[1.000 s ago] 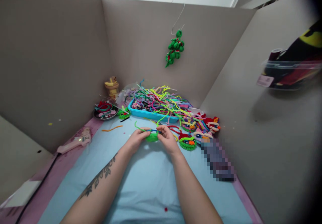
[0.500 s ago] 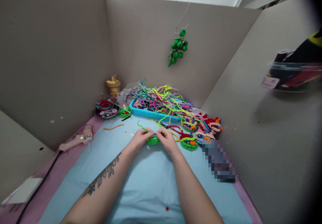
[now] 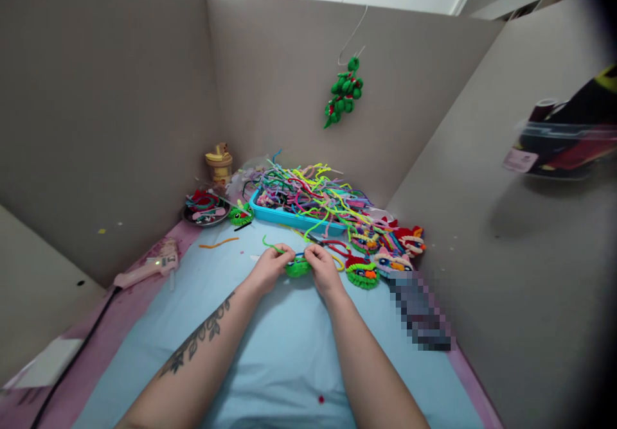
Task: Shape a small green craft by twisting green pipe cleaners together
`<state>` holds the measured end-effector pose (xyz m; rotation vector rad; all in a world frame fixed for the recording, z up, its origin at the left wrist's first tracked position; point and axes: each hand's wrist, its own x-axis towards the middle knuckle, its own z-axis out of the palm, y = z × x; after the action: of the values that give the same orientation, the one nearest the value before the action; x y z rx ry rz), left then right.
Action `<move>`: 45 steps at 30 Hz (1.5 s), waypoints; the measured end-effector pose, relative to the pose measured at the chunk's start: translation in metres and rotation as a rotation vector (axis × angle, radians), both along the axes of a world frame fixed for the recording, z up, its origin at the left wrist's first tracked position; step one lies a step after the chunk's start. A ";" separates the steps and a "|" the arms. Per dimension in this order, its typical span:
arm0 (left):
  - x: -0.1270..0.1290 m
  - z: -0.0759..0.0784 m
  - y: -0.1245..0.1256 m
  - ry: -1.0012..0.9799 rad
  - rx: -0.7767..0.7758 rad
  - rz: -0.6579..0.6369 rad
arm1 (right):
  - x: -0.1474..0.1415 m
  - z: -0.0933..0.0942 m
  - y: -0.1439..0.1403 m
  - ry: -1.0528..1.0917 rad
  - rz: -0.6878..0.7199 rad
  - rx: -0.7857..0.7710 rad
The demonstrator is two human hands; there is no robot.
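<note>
A small green pipe-cleaner coil is pinched between both hands over the light blue mat. My left hand grips its left side, and a loose green stem curls up and left from the fingers. My right hand grips its right side, with a short blue strand showing between the two thumbs. Just right of my right hand lies a finished green and orange coiled figure.
A blue tray heaped with colourful pipe cleaners stands behind the hands. Several finished figures lie to the right. A glue gun, a dish of scraps and a yellow bottle are at the left. A green ornament hangs on the back wall.
The hands have drawn slightly closer together around the green coil. The view has shifted a little, otherwise nothing has moved.
</note>
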<state>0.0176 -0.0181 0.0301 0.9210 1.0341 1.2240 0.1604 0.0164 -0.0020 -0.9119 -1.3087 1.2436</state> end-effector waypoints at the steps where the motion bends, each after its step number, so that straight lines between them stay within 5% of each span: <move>1: -0.001 0.001 -0.001 -0.020 -0.013 -0.019 | 0.000 0.001 0.000 0.023 -0.002 -0.010; 6: -0.004 -0.002 -0.004 -0.004 0.038 -0.115 | 0.000 0.008 -0.003 0.188 -0.003 -0.089; 13: -0.008 -0.004 -0.002 -0.015 0.095 -0.075 | 0.006 0.023 -0.007 0.401 0.126 -0.214; 31: -0.008 -0.004 0.003 0.216 0.339 0.072 | -0.001 0.021 -0.012 0.312 0.163 -0.206; 41: 0.000 -0.007 0.008 0.156 0.254 0.249 | -0.010 0.013 -0.011 0.245 0.028 -0.045; 45: 0.000 -0.005 0.008 -0.016 0.132 0.279 | -0.012 0.013 -0.012 0.239 0.009 0.006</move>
<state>0.0179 -0.0098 0.0248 0.8860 1.1058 1.5441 0.1488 0.0048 0.0110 -0.7290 -1.1275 1.3118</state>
